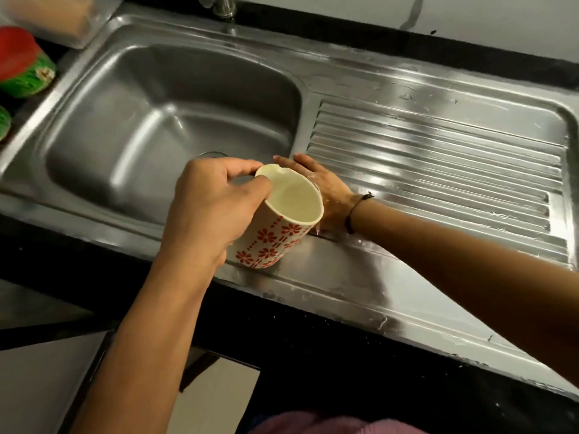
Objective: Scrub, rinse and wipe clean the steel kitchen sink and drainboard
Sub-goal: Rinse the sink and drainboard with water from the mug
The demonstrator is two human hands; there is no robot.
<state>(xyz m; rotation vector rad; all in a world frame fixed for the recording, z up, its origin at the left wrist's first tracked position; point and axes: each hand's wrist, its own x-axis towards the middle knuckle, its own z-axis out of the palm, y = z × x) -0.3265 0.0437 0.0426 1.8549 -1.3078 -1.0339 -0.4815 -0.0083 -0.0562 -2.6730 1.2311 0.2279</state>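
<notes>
Head view. My left hand (206,211) reaches in from the lower left, forearm rising toward the basin, fingers curled round the rim of a cream mug (275,227) with red flower print — thumb on the outside near the lip, fingertips hooked over the edge. The mug is tilted, its long axis leaning up and to the right, mouth open toward the camera, base down over the front rim of the steel sink (163,120). My right hand (319,186) comes in from the right, forearm crossing the drainboard (438,164), and lies flat with fingers straight and close together, palm down on the wet strip between basin and ribbed drainboard, just behind the mug. A dark band circles that wrist. The sink sits in a black worktop (282,346); the tap base (224,6) stands behind the basin — a red-and-green container (25,64) rests at far left.
</notes>
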